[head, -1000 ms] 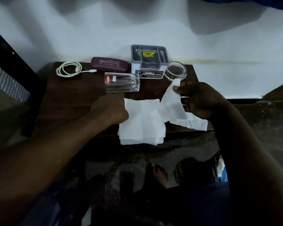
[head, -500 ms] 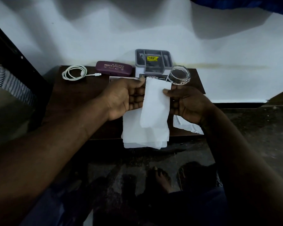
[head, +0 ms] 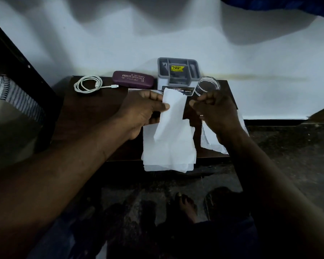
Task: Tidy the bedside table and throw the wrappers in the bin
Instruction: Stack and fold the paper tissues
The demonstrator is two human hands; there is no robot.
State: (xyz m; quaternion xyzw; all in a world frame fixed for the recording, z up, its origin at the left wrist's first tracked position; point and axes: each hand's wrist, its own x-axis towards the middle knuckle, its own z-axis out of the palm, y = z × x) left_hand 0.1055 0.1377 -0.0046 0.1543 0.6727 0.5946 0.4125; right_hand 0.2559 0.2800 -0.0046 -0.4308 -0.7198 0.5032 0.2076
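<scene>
My left hand [head: 142,111] pinches a folded white tissue [head: 169,113] by its left edge and holds it up over the dark wooden bedside table [head: 94,113]. Beneath it a stack of white tissues [head: 168,152] overhangs the table's front edge. My right hand [head: 215,111] hovers just right of the held tissue with fingers curled, holding nothing. Another white tissue [head: 210,139] lies under my right wrist. A clear round glass [head: 209,86] stands behind my right hand.
Along the back of the table lie a coiled white cable [head: 88,85], a maroon spectacle case [head: 133,79] and a grey organiser box [head: 178,71]. A striped bed edge [head: 17,96] is at the left. My bare foot [head: 185,206] rests on the dark floor.
My right hand let go of the folded tissue and drew back to the right. My left hand now holds the tissue alone. A tall glass seen lying on the table earlier is hidden behind my left hand.
</scene>
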